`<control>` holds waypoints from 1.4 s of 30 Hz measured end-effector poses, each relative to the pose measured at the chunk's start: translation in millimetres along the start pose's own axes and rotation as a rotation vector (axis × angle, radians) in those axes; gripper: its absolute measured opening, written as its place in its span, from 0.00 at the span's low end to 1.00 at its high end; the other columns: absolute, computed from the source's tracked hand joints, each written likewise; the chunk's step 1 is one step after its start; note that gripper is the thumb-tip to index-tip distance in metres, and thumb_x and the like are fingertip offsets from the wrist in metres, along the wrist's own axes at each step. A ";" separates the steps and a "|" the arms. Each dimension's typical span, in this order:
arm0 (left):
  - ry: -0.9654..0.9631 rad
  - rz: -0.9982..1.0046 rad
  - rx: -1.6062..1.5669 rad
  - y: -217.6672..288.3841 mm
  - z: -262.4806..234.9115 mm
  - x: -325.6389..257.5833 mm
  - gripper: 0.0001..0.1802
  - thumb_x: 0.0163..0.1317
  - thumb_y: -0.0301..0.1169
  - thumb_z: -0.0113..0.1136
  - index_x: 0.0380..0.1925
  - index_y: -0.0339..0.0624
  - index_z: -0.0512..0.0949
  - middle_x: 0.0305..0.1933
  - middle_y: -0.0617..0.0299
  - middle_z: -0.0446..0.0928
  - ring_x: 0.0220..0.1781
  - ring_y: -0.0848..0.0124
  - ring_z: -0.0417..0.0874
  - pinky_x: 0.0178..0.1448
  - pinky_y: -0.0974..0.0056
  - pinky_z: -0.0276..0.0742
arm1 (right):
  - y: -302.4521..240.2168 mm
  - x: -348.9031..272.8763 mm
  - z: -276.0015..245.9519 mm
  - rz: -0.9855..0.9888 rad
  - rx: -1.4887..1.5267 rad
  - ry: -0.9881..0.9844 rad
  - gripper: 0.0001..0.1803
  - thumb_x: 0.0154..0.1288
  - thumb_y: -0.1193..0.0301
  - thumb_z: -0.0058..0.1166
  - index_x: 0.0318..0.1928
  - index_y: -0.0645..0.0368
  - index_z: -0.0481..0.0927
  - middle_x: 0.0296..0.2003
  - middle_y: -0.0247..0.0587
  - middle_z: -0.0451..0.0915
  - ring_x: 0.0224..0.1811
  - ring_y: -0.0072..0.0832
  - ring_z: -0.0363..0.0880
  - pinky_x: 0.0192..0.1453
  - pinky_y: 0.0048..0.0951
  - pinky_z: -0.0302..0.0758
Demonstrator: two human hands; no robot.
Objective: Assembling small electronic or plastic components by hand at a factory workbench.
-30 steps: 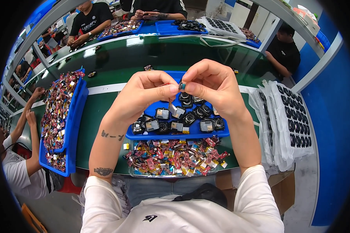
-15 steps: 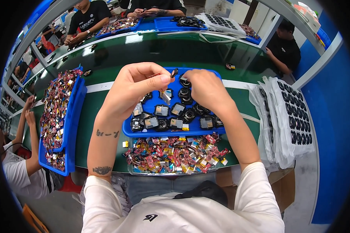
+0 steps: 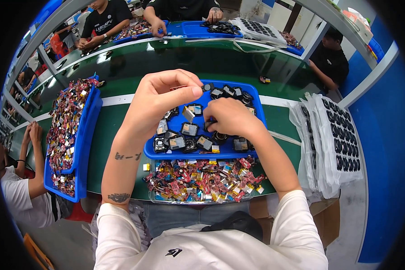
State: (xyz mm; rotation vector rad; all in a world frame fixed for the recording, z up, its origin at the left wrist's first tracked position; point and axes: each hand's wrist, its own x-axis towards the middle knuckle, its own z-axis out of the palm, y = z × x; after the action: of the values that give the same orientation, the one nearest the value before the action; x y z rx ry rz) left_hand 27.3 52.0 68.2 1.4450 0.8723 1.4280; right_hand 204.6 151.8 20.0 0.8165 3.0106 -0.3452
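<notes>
My left hand [image 3: 164,96] is raised over the left side of a blue tray [image 3: 180,155], thumb and fingertips pinched on a small red circuit board [image 3: 178,87]. A silver battery pack [image 3: 189,114] hangs below that hand, and a small round dark part [image 3: 207,87] shows beside its fingertips. My right hand [image 3: 233,116] reaches down into the tray with curled fingers closed on a black watch-like case [image 3: 209,124], mostly hidden by the hand. Several more black cases, such as one near the front [image 3: 177,142], lie in the tray, many with grey rectangular faces.
In front of me a clear shallow tray is heaped with red circuit boards and batteries [image 3: 202,180]. A blue bin [image 3: 89,135] of similar parts stands left. White trays of black round parts [image 3: 339,130] are stacked right. Co-workers sit across the green belt [image 3: 175,60] and at left.
My right hand has come nearer from the tray's far side, its fingers now on a black case. My left hand stays almost in place. Across the belt, a co-worker's hands have moved apart.
</notes>
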 end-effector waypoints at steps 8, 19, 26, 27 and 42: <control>0.239 0.072 0.190 -11.3 11.1 2.9 0.05 0.54 0.25 0.65 0.25 0.33 0.83 0.47 0.56 0.78 0.39 0.78 0.79 0.42 0.74 0.73 | -12.1 -4.4 -21.3 -0.041 1.154 0.576 0.12 0.55 0.76 0.62 0.41 0.63 0.77 0.30 0.34 0.81 0.30 0.14 0.78 0.33 0.17 0.74; 0.342 0.169 0.404 -23.2 17.7 6.8 0.06 0.52 0.29 0.66 0.25 0.37 0.84 0.45 0.55 0.82 0.42 0.74 0.79 0.39 0.71 0.73 | -29.0 -16.6 -29.1 -0.101 1.228 0.694 0.13 0.61 0.79 0.56 0.46 0.67 0.77 0.34 0.40 0.81 0.36 0.20 0.82 0.37 0.19 0.80; 0.334 0.151 0.384 -22.9 16.3 6.6 0.06 0.52 0.28 0.66 0.25 0.37 0.84 0.45 0.54 0.82 0.41 0.73 0.80 0.39 0.71 0.73 | -32.2 -17.9 -26.7 -0.122 1.194 0.694 0.13 0.62 0.79 0.56 0.47 0.68 0.77 0.34 0.40 0.82 0.35 0.20 0.82 0.38 0.19 0.80; 0.342 0.145 0.362 -23.3 16.6 6.6 0.06 0.52 0.28 0.65 0.26 0.36 0.84 0.45 0.54 0.82 0.40 0.74 0.80 0.39 0.72 0.74 | -33.1 -18.6 -26.9 -0.123 1.176 0.701 0.13 0.62 0.78 0.56 0.47 0.67 0.78 0.34 0.40 0.82 0.35 0.20 0.82 0.38 0.19 0.80; 0.339 0.106 0.305 -15.3 29.3 1.6 0.10 0.54 0.26 0.66 0.35 0.33 0.84 0.41 0.54 0.83 0.32 0.78 0.81 0.36 0.74 0.78 | -32.2 -18.3 -27.7 -0.185 1.134 0.902 0.07 0.62 0.78 0.56 0.40 0.65 0.80 0.32 0.38 0.83 0.34 0.18 0.82 0.37 0.18 0.80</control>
State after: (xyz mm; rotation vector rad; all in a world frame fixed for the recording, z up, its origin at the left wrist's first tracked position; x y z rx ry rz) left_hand 58.0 55.4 56.5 1.5113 1.2873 1.7071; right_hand 205.8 121.4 54.9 0.8072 3.4521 -2.3935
